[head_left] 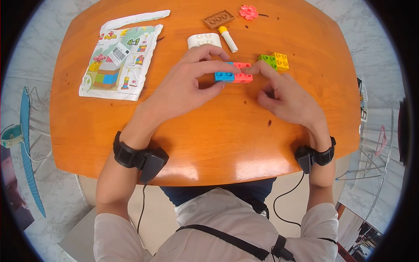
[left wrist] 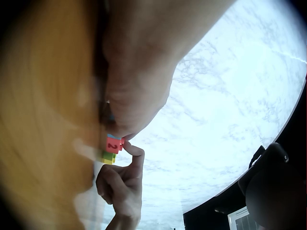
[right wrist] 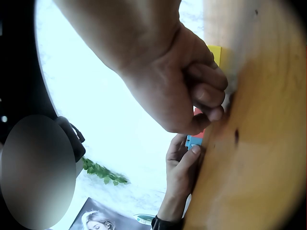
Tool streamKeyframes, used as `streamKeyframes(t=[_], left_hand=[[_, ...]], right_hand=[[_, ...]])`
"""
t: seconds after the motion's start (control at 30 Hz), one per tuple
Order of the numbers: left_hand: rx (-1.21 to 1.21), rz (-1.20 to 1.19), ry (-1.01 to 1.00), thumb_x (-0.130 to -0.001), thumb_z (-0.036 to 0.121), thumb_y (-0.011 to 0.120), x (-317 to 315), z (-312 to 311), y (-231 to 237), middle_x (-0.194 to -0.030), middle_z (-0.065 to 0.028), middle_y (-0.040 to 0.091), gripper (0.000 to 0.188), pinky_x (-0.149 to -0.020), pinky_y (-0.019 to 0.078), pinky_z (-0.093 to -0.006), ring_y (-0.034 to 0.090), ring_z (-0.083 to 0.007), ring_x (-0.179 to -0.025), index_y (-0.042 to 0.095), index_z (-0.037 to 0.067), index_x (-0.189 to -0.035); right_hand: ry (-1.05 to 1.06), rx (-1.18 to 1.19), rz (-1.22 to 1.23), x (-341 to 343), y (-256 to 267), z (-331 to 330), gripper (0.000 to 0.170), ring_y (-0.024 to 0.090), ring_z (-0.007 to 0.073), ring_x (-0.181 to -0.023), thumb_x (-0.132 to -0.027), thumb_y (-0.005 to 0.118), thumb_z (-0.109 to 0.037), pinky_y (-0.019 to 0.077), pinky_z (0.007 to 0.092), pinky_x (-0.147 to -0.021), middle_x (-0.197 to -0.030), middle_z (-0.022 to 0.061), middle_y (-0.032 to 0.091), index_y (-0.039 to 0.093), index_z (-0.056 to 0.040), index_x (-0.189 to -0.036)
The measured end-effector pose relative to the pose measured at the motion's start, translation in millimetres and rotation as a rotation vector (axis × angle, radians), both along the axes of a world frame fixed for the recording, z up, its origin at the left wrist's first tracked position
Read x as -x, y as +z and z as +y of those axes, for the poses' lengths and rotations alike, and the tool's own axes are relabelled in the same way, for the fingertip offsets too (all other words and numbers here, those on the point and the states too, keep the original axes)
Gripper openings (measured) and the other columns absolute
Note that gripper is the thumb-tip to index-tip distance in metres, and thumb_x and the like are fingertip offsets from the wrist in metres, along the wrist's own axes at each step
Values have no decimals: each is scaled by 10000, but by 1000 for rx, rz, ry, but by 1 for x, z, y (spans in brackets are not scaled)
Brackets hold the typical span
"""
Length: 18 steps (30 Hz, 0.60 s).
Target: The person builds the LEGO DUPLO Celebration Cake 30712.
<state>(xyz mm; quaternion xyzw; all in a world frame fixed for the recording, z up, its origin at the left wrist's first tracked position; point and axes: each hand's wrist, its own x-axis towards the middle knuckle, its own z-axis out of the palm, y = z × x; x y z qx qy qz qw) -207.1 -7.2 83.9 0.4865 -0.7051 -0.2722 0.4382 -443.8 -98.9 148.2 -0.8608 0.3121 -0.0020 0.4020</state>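
Observation:
A blue toy brick (head_left: pixel 224 77) and a coral-red toy brick (head_left: pixel 245 78) sit side by side at the middle of the table. My left hand (head_left: pixel 179 83) holds the blue brick, thumb at its near side and fingers reaching over its far side. In the left wrist view the red brick (left wrist: pixel 113 144) bears a figure 2. My right hand (head_left: pixel 290 94) touches the red brick's top with its index fingertip. Its other fingers are curled in, with nothing between them, as the right wrist view also shows.
Green (head_left: pixel 268 61) and yellow (head_left: pixel 281 61) bricks stand beyond my right hand. Farther back lie a white studded brick (head_left: pixel 196 40), a candle-like piece (head_left: pixel 230 41), a brown brick (head_left: pixel 218 19) and a pink flower (head_left: pixel 248 12). A torn Duplo bag (head_left: pixel 98 85) lies left.

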Motion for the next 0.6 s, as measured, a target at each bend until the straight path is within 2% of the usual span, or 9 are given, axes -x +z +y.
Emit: streamKeyframes(t=[0.1,0.33,0.43,0.5,0.53,0.6], left_hand=[[-6,-7,-1,-853,-56,714,-1,-1,-2,-1294,-70,592,355,-958,502,-333,600,-223,-1092,745,84,-1177],[-90,-24,16,-868,30,781,-2,-1,3,-1276,-71,629,307,-952,508,-322,605,-212,-1114,775,94,-1168],[-20,-42,15,-866,46,789,-1,-3,1,-1278,-71,650,300,-955,512,-329,600,-222,-1150,780,103,-1161],[-30,-50,19,-865,50,789,0,-3,4,-1266,-73,662,291,-967,513,-336,596,-233,-1174,781,101,-1152],[-49,-56,28,-864,54,790,1,-3,5,-1255,-75,673,283,-979,514,-344,593,-244,-1198,783,99,-1143],[-64,-18,23,-861,49,787,-1,-4,5,-1249,-76,678,274,-996,512,-351,590,-250,-1218,782,94,-1131]], right_hand=[[-47,-116,27,-4,9,6,477,561,276,-502,-887,567,19,416,380,-505,-605,149,548,477,-100,-1340],[14,6,20,3,2,-2,522,551,272,-509,-884,569,15,417,381,-517,-612,155,546,486,-119,-1381],[8,-16,17,3,2,-2,555,538,281,-515,-882,572,10,411,376,-521,-628,166,545,475,-138,-1408],[19,-2,-26,4,1,-4,456,519,212,-504,-903,562,5,401,339,-510,-625,108,561,552,-122,-1341],[17,6,-25,6,-4,-7,456,519,212,-504,-903,562,5,401,339,-510,-625,108,561,552,-122,-1341],[-23,-213,-300,15,-13,-19,321,474,108,-495,-931,568,-12,371,281,-495,-606,23,554,638,-98,-1232]])
